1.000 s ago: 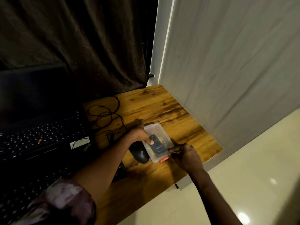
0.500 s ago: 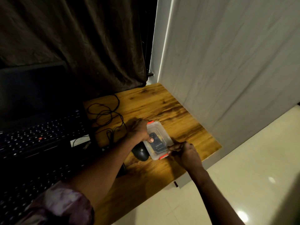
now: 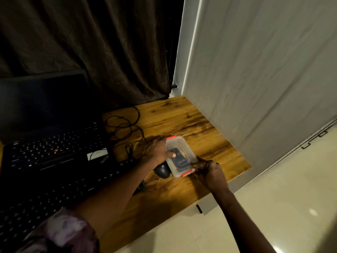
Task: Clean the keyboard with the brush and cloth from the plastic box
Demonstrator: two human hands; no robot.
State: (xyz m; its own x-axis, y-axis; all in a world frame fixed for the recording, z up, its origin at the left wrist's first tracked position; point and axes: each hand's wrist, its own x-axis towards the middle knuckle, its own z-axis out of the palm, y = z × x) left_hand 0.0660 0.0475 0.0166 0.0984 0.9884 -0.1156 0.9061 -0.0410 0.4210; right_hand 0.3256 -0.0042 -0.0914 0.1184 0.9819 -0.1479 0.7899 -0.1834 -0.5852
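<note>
Plastic box [image 3: 186,148] sits on the wooden desk [image 3: 182,117] near the right front edge. Its clear lid is on, with one orange clip [image 3: 171,137] at the far end and a second orange clip [image 3: 186,174] at the near end. Our left hand [image 3: 156,152] grips the box's left side, the thumb laid across the lid and the other fingers curled round the far left corner by the far clip. Our right hand [image 3: 209,173] meets the near right corner, fingers bunched together and pinching at the rim just beside the near clip; exactly what they catch we cannot tell. Through the lid we see a dark flat item [image 3: 179,159], too dim to name. A black mouse [image 3: 162,171] lies just beside the box's near left side, below our left wrist. Further left the black keyboard [image 3: 82,187] runs along the desk front under our left forearm. Behind it stands an open laptop [image 3: 54,147] with a dark screen. A thin black cable [image 3: 124,126] lies looped on the desk beyond our left hand. A dark curtain [image 3: 109,52] hangs behind, and a pale sheet [image 3: 255,70] hangs on the right.
</note>
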